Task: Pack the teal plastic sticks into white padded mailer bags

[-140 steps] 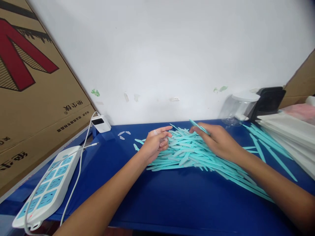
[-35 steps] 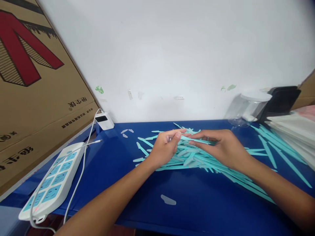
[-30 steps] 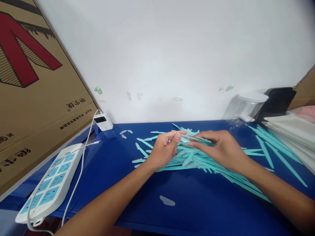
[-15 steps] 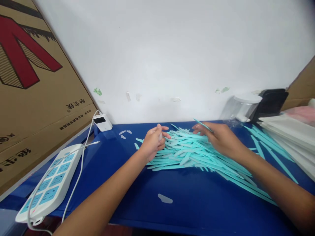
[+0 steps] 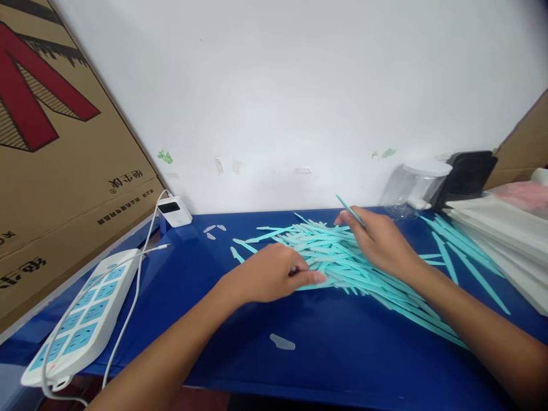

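My two hands were at a big pile of blue-green sticks (image 5: 338, 257).
My right hand (image 5: 377, 237) was closed in a pinch on one thin stick (image 5: 347, 208), over the back of the pile, and the stick's tip poked up toward the back edge of the counter (image 5: 171, 285). My left hand (image 5: 269, 273) was half curled at the pile's left side, with the thumb low on the sticks, but I cannot tell if it had hold of anything. The pile lay between the middle of the counter and its back edge. One clear bit (image 5: 282, 342) sat by itself near the front edge. Three small bits (image 5: 221, 227) lay near the back edge, toward the left corner, beside a white box (image 5: 175, 212). More sticks (image 5: 471, 260) lay near the right edge.
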### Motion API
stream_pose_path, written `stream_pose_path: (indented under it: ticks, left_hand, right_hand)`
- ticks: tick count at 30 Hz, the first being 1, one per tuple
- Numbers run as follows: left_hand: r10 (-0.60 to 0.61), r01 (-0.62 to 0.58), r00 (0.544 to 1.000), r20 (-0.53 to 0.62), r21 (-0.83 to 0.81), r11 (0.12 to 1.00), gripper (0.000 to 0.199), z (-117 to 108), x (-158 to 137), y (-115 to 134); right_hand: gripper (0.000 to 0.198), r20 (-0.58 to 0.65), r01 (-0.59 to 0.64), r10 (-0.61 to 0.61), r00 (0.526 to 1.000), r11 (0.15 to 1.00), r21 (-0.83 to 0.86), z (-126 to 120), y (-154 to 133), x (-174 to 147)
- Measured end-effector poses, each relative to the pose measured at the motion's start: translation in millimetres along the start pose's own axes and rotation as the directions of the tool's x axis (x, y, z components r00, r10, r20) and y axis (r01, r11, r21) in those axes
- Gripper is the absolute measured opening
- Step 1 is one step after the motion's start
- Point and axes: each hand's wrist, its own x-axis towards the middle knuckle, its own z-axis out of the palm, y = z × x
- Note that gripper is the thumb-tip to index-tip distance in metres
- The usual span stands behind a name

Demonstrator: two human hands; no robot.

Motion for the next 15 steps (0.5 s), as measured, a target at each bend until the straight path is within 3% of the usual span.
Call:
stream_pose_path:
  ticks: [4,9,12,15]
  left_hand:
    - [-0.155,0.125,0.979,0.129,0.213,0.969,0.044,5.4,-23.7,6.8]
    - [-0.293,0.223,0.92,0.261,0.266,0.938,0.04,9.7,-43.7,0.7]
    - [-0.25,0.194,0.928,0.275,0.216,0.957,0.029,11.4,-43.8,-0.5]
    - [-0.11,0.105,0.973,0.204,0.038,0.994,0.025,4.8,-34.6,-0.7]
  right_hand:
    - [0.047,0.02,-0.034,0.033,0.999,0.999,0.018,-1.1,-4.8,-0.8]
    - [0.039,0.109,-0.082,0.073,0.991,0.993,0.082,3.2,-4.8,-5.3]
    - [0.033,0.137,-0.046,0.032,0.99,0.994,0.101,7.4,-1.9,-7.6]
    - [0.031,0.19,0.016,-0.041,0.981,0.991,0.13,8.9,-0.5,-8.3]
